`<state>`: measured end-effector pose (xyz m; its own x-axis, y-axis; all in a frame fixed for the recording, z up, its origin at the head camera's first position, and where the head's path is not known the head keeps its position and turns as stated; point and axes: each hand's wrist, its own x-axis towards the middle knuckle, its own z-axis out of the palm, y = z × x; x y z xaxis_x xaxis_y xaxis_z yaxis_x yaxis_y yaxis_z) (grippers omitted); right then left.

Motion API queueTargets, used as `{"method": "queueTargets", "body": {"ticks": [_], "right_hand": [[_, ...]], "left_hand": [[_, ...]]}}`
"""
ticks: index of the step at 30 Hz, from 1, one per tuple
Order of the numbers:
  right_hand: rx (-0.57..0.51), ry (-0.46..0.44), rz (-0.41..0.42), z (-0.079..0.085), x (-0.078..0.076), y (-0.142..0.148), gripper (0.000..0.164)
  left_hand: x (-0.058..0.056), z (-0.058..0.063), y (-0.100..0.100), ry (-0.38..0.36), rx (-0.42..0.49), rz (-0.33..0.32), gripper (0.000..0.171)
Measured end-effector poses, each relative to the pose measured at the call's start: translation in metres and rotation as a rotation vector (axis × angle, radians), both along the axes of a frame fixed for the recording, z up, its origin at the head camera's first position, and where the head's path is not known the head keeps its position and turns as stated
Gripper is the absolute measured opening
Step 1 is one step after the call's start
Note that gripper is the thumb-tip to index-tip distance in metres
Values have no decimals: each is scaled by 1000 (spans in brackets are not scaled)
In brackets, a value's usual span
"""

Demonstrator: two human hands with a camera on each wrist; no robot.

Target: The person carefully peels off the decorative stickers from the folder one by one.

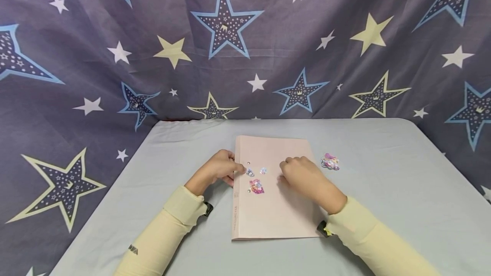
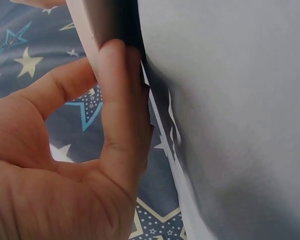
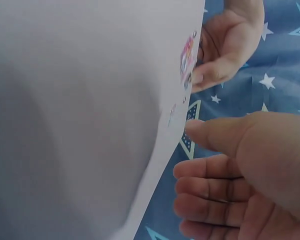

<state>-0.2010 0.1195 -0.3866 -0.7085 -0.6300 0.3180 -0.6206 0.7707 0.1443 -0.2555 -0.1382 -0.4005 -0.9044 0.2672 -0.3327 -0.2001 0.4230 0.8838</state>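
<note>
A pale pink folder (image 1: 276, 220) lies on the cloth-covered table, spine to the left. My left hand (image 1: 221, 167) grips the spine side, thumb over the cover and fingers against the edge; the left wrist view shows the fingers (image 2: 117, 95) along it. Near the spine, the cover bears a pink, multicoloured sticker (image 1: 256, 186), a small bluish sticker (image 1: 250, 173) by the left thumb and a pale round sticker (image 1: 263, 171). Over the cover's right part is my right hand (image 1: 307, 178), fingers loosely bent. Nothing shows between its thumb and fingers in the right wrist view.
A small pile of colourful stickers (image 1: 330, 162) lies on the grey tablecloth (image 1: 383, 161) right of the folder. Two small metal rivets (image 1: 249, 191) sit near the spine. Behind the table hangs a dark star-patterned curtain (image 1: 268, 46).
</note>
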Motion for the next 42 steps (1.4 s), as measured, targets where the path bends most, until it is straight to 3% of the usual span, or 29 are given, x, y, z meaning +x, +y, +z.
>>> {"method": "queueTargets", "body": {"ticks": [21,42], "right_hand": [[-47,-120,44,-7,19,-27,29],[-76,-54,124,-10,25,-36,30]], "left_hand": [[1,2,1,40,-1,17,33],[3,5,4,67,-16,46,31]]}}
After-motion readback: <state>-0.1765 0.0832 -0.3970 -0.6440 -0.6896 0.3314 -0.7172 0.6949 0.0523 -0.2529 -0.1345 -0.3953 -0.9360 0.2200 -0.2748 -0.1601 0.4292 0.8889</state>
